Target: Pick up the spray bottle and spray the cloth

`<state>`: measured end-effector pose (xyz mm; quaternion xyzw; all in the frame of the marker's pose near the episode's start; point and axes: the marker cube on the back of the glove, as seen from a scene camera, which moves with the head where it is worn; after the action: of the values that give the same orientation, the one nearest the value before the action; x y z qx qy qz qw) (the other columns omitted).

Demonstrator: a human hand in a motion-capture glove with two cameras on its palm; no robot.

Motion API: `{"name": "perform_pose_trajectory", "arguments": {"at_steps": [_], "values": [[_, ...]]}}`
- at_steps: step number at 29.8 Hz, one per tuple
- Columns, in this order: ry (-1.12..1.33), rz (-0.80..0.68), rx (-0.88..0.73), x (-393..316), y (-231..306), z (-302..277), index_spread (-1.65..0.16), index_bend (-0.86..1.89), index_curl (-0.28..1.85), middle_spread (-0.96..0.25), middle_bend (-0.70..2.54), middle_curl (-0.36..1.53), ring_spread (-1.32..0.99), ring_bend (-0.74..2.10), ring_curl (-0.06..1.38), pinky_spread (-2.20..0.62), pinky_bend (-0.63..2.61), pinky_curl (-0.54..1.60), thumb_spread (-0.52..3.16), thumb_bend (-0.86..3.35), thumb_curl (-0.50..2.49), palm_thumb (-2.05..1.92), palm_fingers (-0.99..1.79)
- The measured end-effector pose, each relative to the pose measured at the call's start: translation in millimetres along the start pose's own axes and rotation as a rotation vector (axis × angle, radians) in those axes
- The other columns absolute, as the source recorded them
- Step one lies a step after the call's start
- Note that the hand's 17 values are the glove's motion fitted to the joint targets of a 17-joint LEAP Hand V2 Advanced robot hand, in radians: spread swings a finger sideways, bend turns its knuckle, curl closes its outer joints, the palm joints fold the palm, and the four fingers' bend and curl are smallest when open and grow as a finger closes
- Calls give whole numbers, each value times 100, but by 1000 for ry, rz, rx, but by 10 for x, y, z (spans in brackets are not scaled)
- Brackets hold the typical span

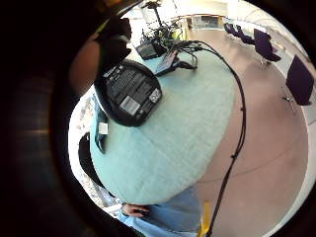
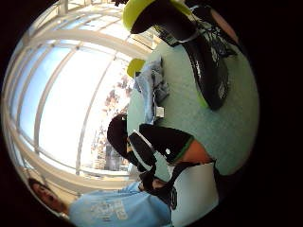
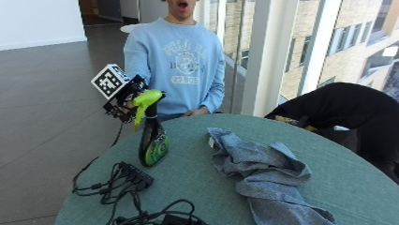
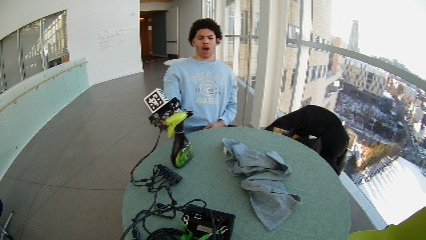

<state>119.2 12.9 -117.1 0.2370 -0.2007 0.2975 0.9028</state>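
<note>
One gloved hand [image 3: 126, 104] grips spray bottle [image 3: 151, 136] neck above table [image 3: 349, 178].

Spray bottle [image 3: 151, 136] — black and lime green, upright, left of centre in the outside view; crumpled grey-blue cloth [image 3: 262, 171] — lying at centre-right, well apart.

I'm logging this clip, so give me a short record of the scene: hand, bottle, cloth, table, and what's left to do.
right hand: gloved, grips the neck of the spray bottle under its trigger head
spray bottle: black and green, tilted, its base at or just above the table
cloth: grey-blue, crumpled on the table, apart from the bottle
table: round, green top; cables lie at its near edge
left to do: spraying the cloth
</note>
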Motion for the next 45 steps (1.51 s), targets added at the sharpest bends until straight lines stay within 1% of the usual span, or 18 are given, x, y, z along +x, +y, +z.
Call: {"name": "perform_pose_trajectory", "arguments": {"at_steps": [5, 11, 17, 20, 27, 31, 36, 39, 45], "values": [[-147, 99, -34, 133, -196, 151, -37, 9, 25, -6, 25, 38, -1, 31, 31, 18, 25, 32, 97, -2, 26, 40, 52], [-264, 149, -38, 126, -427, 345, -37, 10, 23, -6, 26, 38, -1, 32, 31, 18, 27, 34, 96, -2, 27, 41, 51], [-354, 206, 0, 75, -633, 570, -37, 10, 23, -6, 27, 39, 0, 30, 31, 20, 30, 35, 95, -2, 28, 44, 49], [-376, 220, 19, 75, -654, 674, -36, 12, 23, -6, 29, 39, 0, 29, 31, 22, 30, 35, 94, -2, 28, 45, 52], [-325, 206, 76, 73, -627, 816, -34, 14, 24, -6, 32, 40, 0, 29, 30, 24, 26, 34, 93, -1, 30, 53, 58], [-344, 190, 112, 81, -617, 800, -32, 28, 30, -7, 32, 40, 0, 24, 29, 25, 17, 31, 96, 11, 36, 77, 70], [-373, 131, 139, 75, -660, 749, -29, 26, 33, -9, 32, 41, 0, 32, 31, 26, 14, 29, 88, 16, 43, 94, 83], [-355, 86, 117, 50, -661, 715, -28, 23, 35, -10, 32, 42, 0, 38, 34, 26, 13, 28, 81, 15, 46, 98, 91], [-333, 3, 0, -85, -644, 614, -27, 18, 37, -12, 32, 43, -1, 42, 36, 27, 15, 27, 72, 11, 51, 101, 100]]}}
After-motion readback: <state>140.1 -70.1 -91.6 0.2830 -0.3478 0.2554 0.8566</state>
